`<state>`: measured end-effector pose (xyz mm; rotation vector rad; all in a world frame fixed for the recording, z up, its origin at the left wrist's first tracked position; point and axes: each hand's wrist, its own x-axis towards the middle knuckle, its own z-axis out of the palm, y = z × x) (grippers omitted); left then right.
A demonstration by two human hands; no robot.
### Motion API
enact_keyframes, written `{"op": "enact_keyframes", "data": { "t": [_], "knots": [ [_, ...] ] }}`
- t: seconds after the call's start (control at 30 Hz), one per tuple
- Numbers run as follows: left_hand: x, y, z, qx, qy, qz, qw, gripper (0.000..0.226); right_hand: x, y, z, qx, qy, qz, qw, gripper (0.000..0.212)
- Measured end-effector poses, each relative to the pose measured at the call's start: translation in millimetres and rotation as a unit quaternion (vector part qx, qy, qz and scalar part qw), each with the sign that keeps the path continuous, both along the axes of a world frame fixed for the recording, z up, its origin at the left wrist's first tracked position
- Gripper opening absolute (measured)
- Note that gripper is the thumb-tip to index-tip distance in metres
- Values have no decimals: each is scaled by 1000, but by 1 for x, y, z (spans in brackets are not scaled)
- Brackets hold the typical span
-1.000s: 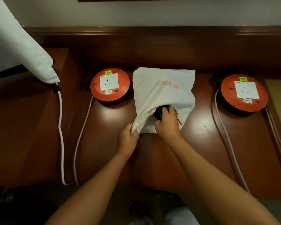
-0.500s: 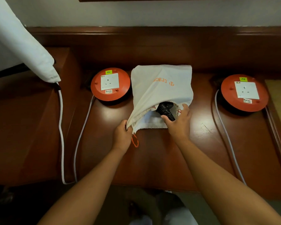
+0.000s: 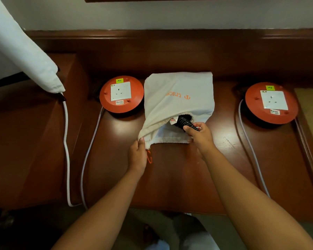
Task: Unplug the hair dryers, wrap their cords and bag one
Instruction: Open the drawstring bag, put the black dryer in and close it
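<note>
The right hand has drawn the coiled cord further out of the bag — still gripping it; the left hand pinches the bag's mouth — reel labels read "5 METERS".

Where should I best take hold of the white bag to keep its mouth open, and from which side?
Grip the bag at the hem of its mouth, on the raised left corner, coming from the near side. The left hand already pinches there, and the mouth faces the person, where the right hand holds the coiled black cord.

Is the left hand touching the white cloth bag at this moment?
Touching. In the head view, the left hand pinches the near left corner of the bag's open mouth, lifting the cloth bag open there.
</note>
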<state>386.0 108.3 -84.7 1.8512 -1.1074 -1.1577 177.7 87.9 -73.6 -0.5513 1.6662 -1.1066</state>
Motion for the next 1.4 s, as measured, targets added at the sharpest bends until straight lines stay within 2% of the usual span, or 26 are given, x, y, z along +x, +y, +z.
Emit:
{"op": "enact_keyframes", "data": {
  "t": [0.13, 0.23, 0.3, 0.4, 0.47, 0.53, 0.6, 0.73, 0.77, 0.87, 0.97, 1.2, 1.4],
  "knots": [
    [-6, 1, -9, 19, -33, -16, 999, 25, -4, -3, -3, 11, 105, 36, 994, 30],
    [-7, 0, -7, 19, -62, -13, 998, 17, -8, -1, -1, 1, 71, 43, 997, 33],
    [-7, 0, -11, -53, -135, -27, 989, 40, -8, 1, 0, -1, 48, 27, 998, 34],
    [-22, -3, -9, -177, -288, -105, 935, 64, -5, 2, 0, -5, 33, 3, 999, 34],
    [-42, -11, -3, -202, -343, -172, 901, 72, -3, 3, -1, -16, -29, -13, 999, 34],
    [-58, -24, -3, -191, -364, -220, 885, 78, -3, 3, -2, -23, -95, -16, 995, 53],
    [-68, -38, -4, -161, -355, -234, 890, 80, -6, 2, -1, -26, -139, -11, 990, 68],
    [-72, -56, -8, -145, -338, -267, 891, 77, -17, -6, -3, -23, -173, 29, 984, 41],
    [-71, -57, -9, -153, -338, -272, 888, 76, -19, -10, -3, -3, -148, 21, 989, 38],
    [-69, -59, -11, -176, -321, -272, 890, 74, -25, -23, 5, 53, 15, 19, 998, 23],
    [-73, -56, -12, -211, -305, -268, 889, 67, -26, -36, 11, 37, 92, 32, 995, 4],
    [-89, -61, -7, -251, -301, -241, 888, 49, -49, -7, 32, -12, 196, 75, 978, 17],
    [-120, -77, 4, -240, -220, -157, 932, 47, -62, 29, 49, -35, 232, 92, 968, 25]
  ]
}}
